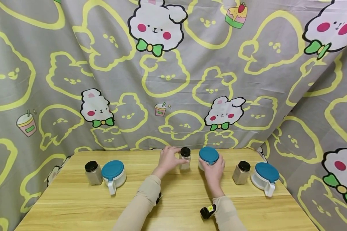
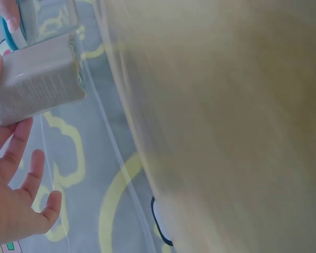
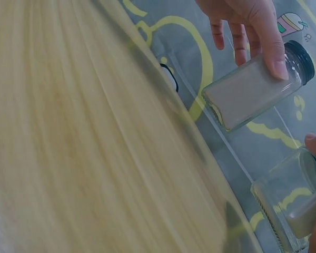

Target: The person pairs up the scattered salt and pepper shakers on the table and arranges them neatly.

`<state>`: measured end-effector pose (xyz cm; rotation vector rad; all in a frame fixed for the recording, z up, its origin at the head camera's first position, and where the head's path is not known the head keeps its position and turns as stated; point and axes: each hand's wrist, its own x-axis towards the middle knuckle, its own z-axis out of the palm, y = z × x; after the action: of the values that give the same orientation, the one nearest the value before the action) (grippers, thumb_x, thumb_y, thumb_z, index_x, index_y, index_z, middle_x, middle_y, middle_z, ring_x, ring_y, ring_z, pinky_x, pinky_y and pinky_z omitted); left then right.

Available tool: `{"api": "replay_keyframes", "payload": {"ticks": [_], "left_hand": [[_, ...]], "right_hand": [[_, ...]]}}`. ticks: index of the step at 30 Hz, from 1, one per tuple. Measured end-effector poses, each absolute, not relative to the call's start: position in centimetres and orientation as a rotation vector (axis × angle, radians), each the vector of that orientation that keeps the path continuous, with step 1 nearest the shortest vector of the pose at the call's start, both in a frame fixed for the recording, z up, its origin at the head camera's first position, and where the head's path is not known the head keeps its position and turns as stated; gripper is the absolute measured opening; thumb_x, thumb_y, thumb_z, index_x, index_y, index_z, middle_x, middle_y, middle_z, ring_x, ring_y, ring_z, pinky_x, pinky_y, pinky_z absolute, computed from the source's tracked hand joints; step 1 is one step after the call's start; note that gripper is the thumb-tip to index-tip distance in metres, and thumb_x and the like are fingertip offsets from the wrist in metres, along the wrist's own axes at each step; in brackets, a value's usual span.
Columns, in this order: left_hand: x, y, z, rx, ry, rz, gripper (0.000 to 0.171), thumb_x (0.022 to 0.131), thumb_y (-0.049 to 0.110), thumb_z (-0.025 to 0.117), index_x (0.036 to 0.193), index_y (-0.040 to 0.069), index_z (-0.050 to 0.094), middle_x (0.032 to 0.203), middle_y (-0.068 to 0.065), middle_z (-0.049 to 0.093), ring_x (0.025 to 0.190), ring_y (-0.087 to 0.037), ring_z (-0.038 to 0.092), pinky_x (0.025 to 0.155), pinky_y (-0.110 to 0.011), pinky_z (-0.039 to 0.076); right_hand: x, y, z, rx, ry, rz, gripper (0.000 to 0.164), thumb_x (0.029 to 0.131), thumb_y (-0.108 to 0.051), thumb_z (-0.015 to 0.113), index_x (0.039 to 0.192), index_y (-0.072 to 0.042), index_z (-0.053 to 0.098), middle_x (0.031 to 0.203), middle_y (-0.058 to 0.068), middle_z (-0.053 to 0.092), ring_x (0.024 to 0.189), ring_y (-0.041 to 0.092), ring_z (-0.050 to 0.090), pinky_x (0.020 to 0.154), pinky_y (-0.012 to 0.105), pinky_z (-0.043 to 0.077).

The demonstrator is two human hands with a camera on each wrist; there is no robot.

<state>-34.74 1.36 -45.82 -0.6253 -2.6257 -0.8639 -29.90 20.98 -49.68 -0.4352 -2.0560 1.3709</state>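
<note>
In the head view, a small glass jar with a black screw lid is pinched between the thumb and fingers of my left hand. Pale contents show through its glass in the right wrist view, and its base hangs apart from the tabletop. Just right of it, my right hand grips a round clear canister with a blue lid, thumb and fingers around its sides. That canister's clear body is also off the tabletop in the right wrist view; its handle is mostly hidden by my hand.
On the left of the wooden table stand another black-lidded jar and a blue-lidded canister with a white handle. A similar jar and canister stand on the right. A patterned curtain hangs behind.
</note>
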Motion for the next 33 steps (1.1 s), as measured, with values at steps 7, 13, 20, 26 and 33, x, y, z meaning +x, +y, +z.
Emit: {"api": "replay_keyframes", "payload": {"ticks": [7,13,20,26,33], "left_hand": [[-34.5,0.5,-46.0,-0.598,-2.646,-0.905,0.07,0.068,0.057,0.081,0.123,0.014,0.069,0.124,-0.006,0.068,0.123,-0.033,0.051,0.102,-0.057,0.036],[-34.4,-0.4,-46.4,-0.605,-2.651,-0.894,0.07,0.068,0.058,0.081,0.122,0.015,0.069,0.123,-0.005,0.068,0.12,-0.03,0.052,0.1,-0.055,0.037],[-34.0,-1.5,-46.1,-0.588,-2.641,-0.902,0.071,0.066,0.057,0.082,0.121,0.014,0.07,0.124,-0.007,0.068,0.119,-0.03,0.053,0.101,-0.056,0.035],[-33.7,-2.3,-46.0,-0.578,-2.648,-0.915,0.073,0.067,0.056,0.083,0.123,0.012,0.069,0.127,-0.011,0.066,0.12,-0.032,0.053,0.105,-0.06,0.032],[-33.4,-3.2,-45.9,-0.569,-2.642,-0.874,0.07,0.066,0.056,0.083,0.122,0.017,0.069,0.125,-0.006,0.068,0.12,-0.031,0.054,0.102,-0.057,0.035]], "right_hand": [[-29.6,20.3,-49.8,-0.407,-2.081,1.394,0.089,0.072,-0.03,0.087,0.14,-0.001,0.038,0.136,0.026,0.041,0.127,0.041,0.039,0.105,0.061,0.033],[-29.3,19.6,-49.7,-0.394,-2.08,1.416,0.088,0.072,-0.03,0.086,0.14,-0.002,0.038,0.136,0.025,0.041,0.127,0.04,0.039,0.106,0.06,0.033],[-29.2,19.0,-49.7,-0.372,-2.07,1.444,0.088,0.072,-0.03,0.087,0.14,-0.003,0.039,0.135,0.024,0.042,0.127,0.04,0.04,0.105,0.06,0.034],[-29.1,18.2,-49.7,-0.369,-2.083,1.446,0.088,0.071,-0.029,0.087,0.14,-0.002,0.039,0.135,0.024,0.042,0.126,0.039,0.041,0.105,0.059,0.036],[-29.0,17.2,-49.7,-0.37,-2.088,1.418,0.086,0.069,-0.027,0.088,0.137,-0.002,0.042,0.132,0.024,0.045,0.124,0.039,0.043,0.103,0.059,0.038]]}}
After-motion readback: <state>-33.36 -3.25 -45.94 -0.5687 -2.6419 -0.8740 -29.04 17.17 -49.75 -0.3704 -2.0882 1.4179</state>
